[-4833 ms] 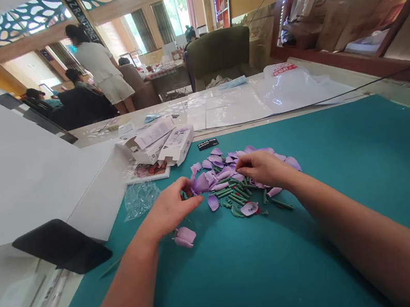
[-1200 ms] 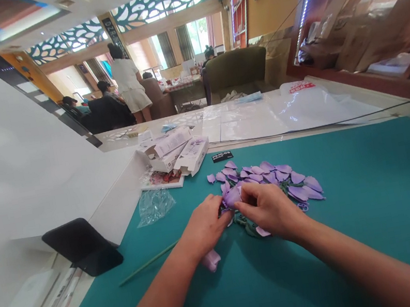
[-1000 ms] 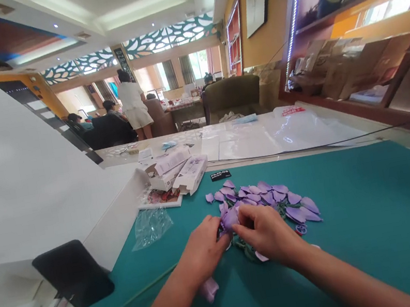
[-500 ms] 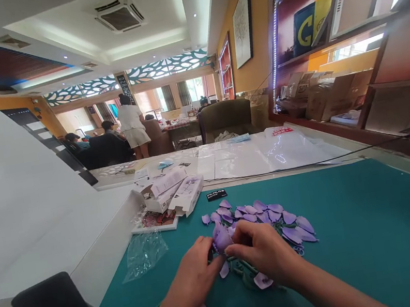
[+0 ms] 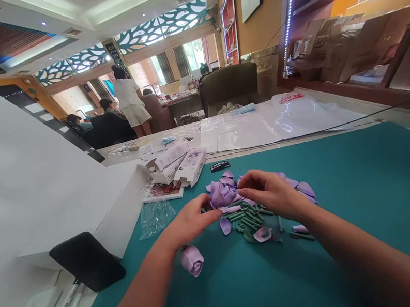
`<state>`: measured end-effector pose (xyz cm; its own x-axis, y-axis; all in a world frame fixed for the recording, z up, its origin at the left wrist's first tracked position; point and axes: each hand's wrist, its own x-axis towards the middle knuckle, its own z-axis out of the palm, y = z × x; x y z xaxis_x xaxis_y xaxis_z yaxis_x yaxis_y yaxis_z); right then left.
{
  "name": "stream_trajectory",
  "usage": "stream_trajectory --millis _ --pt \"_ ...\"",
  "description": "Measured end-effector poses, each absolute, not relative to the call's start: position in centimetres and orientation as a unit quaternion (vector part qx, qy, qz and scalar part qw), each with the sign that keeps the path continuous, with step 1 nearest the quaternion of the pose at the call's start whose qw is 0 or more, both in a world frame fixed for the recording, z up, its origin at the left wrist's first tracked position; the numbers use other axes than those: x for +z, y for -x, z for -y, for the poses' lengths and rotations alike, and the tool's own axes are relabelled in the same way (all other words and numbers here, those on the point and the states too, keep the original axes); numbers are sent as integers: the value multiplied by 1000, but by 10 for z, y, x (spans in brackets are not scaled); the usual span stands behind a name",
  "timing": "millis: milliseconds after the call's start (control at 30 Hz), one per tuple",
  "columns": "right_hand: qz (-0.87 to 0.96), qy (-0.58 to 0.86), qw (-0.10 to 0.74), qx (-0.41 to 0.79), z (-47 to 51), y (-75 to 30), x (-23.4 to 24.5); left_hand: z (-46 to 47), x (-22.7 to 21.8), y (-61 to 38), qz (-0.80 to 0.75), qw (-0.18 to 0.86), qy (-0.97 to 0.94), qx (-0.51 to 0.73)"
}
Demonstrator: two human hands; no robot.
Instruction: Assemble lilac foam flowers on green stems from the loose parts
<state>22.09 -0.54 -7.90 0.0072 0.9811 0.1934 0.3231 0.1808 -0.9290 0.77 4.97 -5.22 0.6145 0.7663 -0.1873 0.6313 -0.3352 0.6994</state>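
Note:
Over the pile I hold a purple artificial flower (image 5: 221,193) with layered petals in my left hand (image 5: 194,217); its fingers go behind the flower and the thumb lies below it. At the flower's right edge is my right hand (image 5: 270,191), thumb and forefinger close together in a pinch. Whether anything is between those fingertips is too small to tell. Below the hands are loose green stem pieces (image 5: 249,217) and a pale cupped petal (image 5: 262,235). A closed purple rosebud (image 5: 192,260) lies near my left forearm. More loose purple petals (image 5: 306,189) lie behind my right hand.
A teal mat (image 5: 373,198) covers the table. White boxes (image 5: 191,166), a clear plastic bag (image 5: 156,218) and a black card (image 5: 219,166) lie towards the back. A black tablet-like panel (image 5: 87,262) stands at left beside a white board (image 5: 16,180). People sit and stand in the background.
My view has tilted and shifted, showing more of the mat and the rosebud. My right fingers have moved from the flower's front to its right edge. The left hand keeps the flower.

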Motion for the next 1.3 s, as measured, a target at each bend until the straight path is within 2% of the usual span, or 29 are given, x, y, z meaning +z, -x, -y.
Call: stream_trajectory --millis 267,367,433,533,600,833,1100,1300 --pt "605 536 501 311 3 -239 -73 -46 -40 -15 -421 464 -778 58" --pt "607 577 469 281 1 -257 -68 -47 -40 -16 -418 456 -785 42" --pt "633 624 389 241 -1 -269 -67 -49 -40 -17 -419 431 -799 21" --pt "679 691 194 154 -3 -280 -69 -49 -37 -18 -426 394 -814 -8" --pt "686 710 106 120 -6 -280 -74 -50 -36 -19 -433 376 -819 -23" --pt "689 718 -16 99 -13 -263 -99 -58 -38 -21 -417 333 -842 -72" --pt "694 714 -55 74 -12 -262 -110 -64 -36 -28 -386 316 -859 -114" --pt "689 722 -7 66 -13 -264 -104 -66 -27 -31 -357 282 -875 -168"
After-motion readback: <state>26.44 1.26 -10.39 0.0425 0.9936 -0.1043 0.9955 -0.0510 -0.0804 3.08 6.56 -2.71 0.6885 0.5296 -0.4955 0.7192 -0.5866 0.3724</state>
